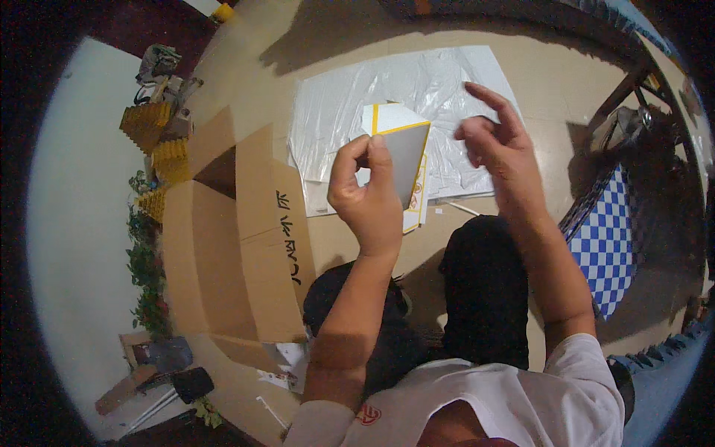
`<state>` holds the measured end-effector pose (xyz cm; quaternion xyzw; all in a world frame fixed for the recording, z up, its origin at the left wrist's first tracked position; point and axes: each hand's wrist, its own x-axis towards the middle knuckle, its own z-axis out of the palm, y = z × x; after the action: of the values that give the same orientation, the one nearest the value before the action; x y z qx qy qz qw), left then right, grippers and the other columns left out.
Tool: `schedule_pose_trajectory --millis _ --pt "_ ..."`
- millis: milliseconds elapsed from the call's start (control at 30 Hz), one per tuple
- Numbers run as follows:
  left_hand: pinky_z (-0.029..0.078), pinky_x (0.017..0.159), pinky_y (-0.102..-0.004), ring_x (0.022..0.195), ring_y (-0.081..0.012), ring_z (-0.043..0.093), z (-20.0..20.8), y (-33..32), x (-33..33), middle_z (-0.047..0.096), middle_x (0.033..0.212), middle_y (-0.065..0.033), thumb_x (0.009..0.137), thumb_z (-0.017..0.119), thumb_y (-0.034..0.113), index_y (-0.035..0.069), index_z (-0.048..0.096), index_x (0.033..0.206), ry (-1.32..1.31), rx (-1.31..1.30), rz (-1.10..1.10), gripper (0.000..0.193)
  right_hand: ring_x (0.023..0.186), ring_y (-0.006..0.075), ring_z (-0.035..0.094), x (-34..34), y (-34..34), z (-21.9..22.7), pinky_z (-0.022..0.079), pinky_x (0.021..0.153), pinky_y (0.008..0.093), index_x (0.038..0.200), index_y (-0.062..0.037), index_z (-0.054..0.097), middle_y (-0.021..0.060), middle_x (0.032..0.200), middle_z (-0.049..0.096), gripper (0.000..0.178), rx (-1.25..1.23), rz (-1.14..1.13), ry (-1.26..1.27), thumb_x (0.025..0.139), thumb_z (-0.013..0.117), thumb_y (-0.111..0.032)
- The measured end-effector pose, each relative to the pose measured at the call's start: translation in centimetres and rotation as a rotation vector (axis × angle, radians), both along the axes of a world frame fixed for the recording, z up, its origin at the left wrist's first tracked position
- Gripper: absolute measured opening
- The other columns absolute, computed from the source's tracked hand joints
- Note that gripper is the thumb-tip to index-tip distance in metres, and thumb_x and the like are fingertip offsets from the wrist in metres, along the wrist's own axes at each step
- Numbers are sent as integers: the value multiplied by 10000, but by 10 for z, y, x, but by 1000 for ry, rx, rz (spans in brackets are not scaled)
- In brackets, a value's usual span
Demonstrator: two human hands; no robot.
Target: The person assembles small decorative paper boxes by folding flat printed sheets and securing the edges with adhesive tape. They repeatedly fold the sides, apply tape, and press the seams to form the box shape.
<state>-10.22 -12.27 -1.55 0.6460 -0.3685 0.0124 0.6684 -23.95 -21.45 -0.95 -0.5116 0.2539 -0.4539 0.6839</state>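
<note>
My left hand [370, 194] is closed in a pinch, thumb against forefinger, at the upper left edge of a folded card piece. That card piece [410, 160] is white with yellow edging outside and plain grey on the face toward me. It is tilted above a white plastic-covered sheet [328, 112] on the floor, and part of it is hidden behind my left hand. To the right of the card, apart from it, my right hand [506, 160] is raised with the forefinger stretched and the other fingers partly bent. Nothing shows in it, and its fingertips are slightly blurred.
A large brown cardboard box [257, 246] stands at my left with its flaps up. Behind it are green plants [145, 268] and yellow stacked pieces [145, 127]. At the right lies a blue-and-white checked item [607, 246] beside a dark frame [659, 82].
</note>
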Motion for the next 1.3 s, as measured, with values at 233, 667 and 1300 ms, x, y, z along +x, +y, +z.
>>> schedule_pose_trajectory --millis 233,667,1300 --pt "470 719 -337 757 -212 594 17 20 7 632 804 -68 862 653 91 26 628 890 -294 -83 76 75 611 20 438 51 52 34 338 535 177 1307 -28 467 39 830 660 476 132 137 -141 885 656 -136" --pt "440 797 -339 876 -195 615 36 50 37 647 889 -22 758 714 180 112 655 878 -923 -177 93 150 751 112 572 57 72 58 462 644 253 1399 -35 369 83 993 616 622 169 214 141 882 648 -240" --pt "444 812 -289 847 -168 564 23 44 32 621 913 -75 883 637 75 24 590 906 134 -315 -203 73 1247 237 441 80 57 31 367 1041 378 1440 -77 281 129 1398 381 648 -458 -4 -32 917 597 -292"
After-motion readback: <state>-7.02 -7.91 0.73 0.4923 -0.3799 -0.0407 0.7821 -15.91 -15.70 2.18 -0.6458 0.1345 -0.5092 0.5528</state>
